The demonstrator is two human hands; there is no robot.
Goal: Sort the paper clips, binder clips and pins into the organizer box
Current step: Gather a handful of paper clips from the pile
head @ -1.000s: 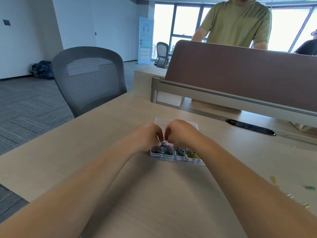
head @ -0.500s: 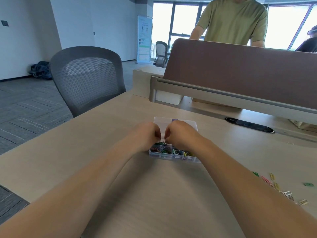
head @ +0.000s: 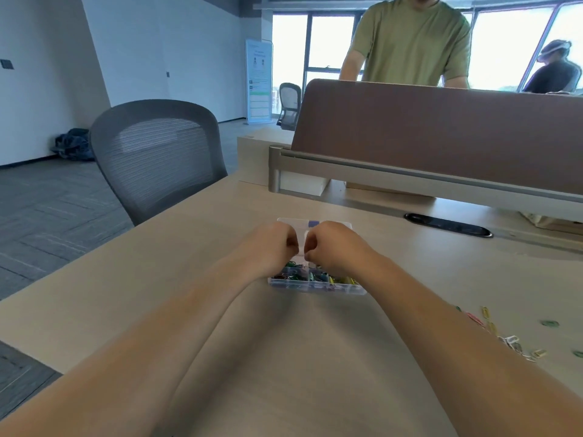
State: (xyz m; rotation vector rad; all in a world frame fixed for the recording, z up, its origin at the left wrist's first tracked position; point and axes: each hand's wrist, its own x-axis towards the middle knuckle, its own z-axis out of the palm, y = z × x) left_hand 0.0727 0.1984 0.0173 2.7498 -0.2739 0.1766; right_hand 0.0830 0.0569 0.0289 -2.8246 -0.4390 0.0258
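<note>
L grip (head: 273, 245), R grip (head: 332, 246), both curled, side-by-side

Organizer box (head: 315, 288): clear plastic, faint violet tint.
Clips in box (head: 295, 273): green, blue, red and yellow, mixed.
Loose clips (head: 485, 312), 4 o'clock of box: pink, yellow, white, green.
Desk (head: 284, 357): pale beige, faint woodgrain.
Chair (head: 157, 152), 10 o'clock: grey, fine horizontal mesh stripes.
Divider (head: 441, 130): plain brown.
Carpet (head: 47, 216): grey herringbone.

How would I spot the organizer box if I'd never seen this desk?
Start at the pale wooden desk in front of the brown divider panel. Near its middle, partly hidden by the left hand and right hand, sits the organizer box. It is the only clear plastic tray, holding colourful clips in compartments, while the loose clips lie scattered on bare desk to its right.
</note>
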